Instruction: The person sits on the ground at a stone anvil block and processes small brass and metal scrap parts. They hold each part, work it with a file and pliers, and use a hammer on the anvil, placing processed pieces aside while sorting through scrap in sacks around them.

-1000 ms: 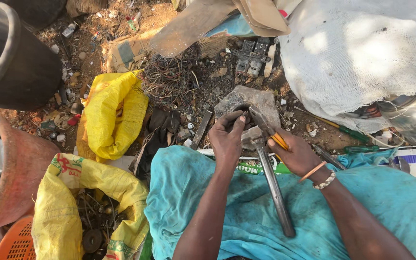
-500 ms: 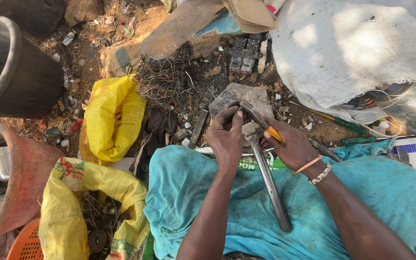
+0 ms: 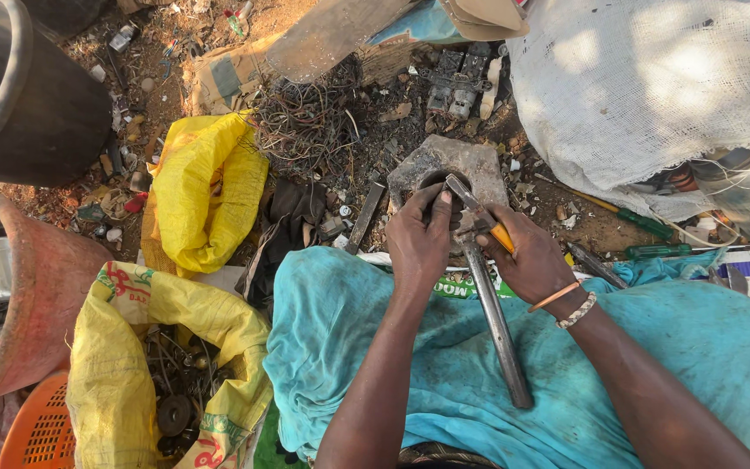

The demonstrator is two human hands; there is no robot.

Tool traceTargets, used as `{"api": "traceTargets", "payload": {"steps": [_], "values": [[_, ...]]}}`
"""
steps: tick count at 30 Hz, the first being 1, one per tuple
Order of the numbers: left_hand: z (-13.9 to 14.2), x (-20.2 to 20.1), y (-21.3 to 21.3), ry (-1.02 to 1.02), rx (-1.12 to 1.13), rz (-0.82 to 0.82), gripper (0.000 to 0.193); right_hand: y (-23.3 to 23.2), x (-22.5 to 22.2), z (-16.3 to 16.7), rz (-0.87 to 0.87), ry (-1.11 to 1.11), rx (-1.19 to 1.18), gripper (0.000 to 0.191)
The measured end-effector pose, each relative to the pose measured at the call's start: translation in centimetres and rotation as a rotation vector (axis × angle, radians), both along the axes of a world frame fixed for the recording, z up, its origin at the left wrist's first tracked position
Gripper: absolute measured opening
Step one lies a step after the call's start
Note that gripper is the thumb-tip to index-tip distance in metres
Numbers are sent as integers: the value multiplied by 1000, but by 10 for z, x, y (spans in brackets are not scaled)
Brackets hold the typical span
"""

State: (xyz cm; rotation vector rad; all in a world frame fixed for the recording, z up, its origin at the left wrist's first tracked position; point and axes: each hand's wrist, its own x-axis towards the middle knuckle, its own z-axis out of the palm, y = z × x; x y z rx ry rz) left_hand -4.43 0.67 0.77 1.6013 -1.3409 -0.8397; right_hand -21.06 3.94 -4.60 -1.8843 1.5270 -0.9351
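At frame centre, over the turquoise cloth (image 3: 479, 365) on the lap, both hands work on a flat stone block (image 3: 453, 165). Left hand (image 3: 418, 239): fingers curled down, pinning a small dark part (image 3: 434, 184) against the block; the part is mostly hidden, so its kind cannot be told. Right hand (image 3: 531, 260): closed around an orange-handled tool (image 3: 479, 213) whose metal end points to the upper left, tip just beside the left fingertips. A long steel bar (image 3: 496, 326) lies from the block down across the lap, resting unheld as far as I can tell. Risk, judged: the tip could skid off the part into the left fingers, or the bar could roll off the cloth. Room is tight: wire tangle (image 3: 305, 122) above left, yellow sack (image 3: 201, 191) to the left, white woven sack (image 3: 653, 87) upper right, green-handled screwdrivers (image 3: 644, 239) to the right. Freest room is lower centre, over the lap.
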Motion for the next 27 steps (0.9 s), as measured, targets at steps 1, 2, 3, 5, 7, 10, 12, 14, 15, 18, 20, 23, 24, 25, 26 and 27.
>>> {"api": "traceTargets", "payload": {"steps": [1, 2, 3, 5, 7, 10, 12, 14, 15, 18, 20, 23, 24, 25, 26, 27], "values": [[3, 2, -1, -73, 5, -28, 30, 1, 2, 1, -14, 13, 8, 50], [5, 4, 0, -111, 26, -37, 29, 1, 4, 1, -27, 25, 17, 49], [7, 5, 0, -147, 49, -47, 28, 2, 5, 2, -53, 98, 58, 49], [9, 8, 1, -116, 121, -63, 27, 2, 6, 4, -100, 241, 136, 51], [7, 11, 0, 19, 215, -81, 27, 1, 7, 5, -108, 296, 97, 48], [1, 13, -1, 108, 109, -132, 26, 0, 10, 4, -77, 114, 30, 44], [-5, 13, -1, 97, 100, -109, 26, 1, 13, 3, -54, -48, 102, 42], [-11, 13, -4, 130, 91, -100, 26, 3, 17, 2, -44, -154, 295, 38], [-15, 14, -5, 166, 97, -97, 26, 5, 18, 2, -38, -204, 293, 38], [-25, 19, -2, 242, 124, -101, 26, 6, 19, 3, -5, -324, 289, 40], [-32, 23, -1, 267, 141, -111, 26, 6, 18, 2, 19, -364, 301, 44], [-43, 24, 0, 446, 182, -123, 24, 3, 14, -1, 49, -318, 382, 36], [-46, 25, -1, 607, 190, -121, 24, 3, 14, -2, 34, -355, 453, 36], [-48, 25, -3, 768, 197, -117, 24, 2, 13, -4, 21, -392, 525, 36], [-50, 27, -3, 849, 212, -103, 23, 1, 13, -5, 11, -430, 601, 37], [-51, 30, -3, 929, 228, -87, 21, 1, 13, -6, 35, -451, 586, 36]]}}
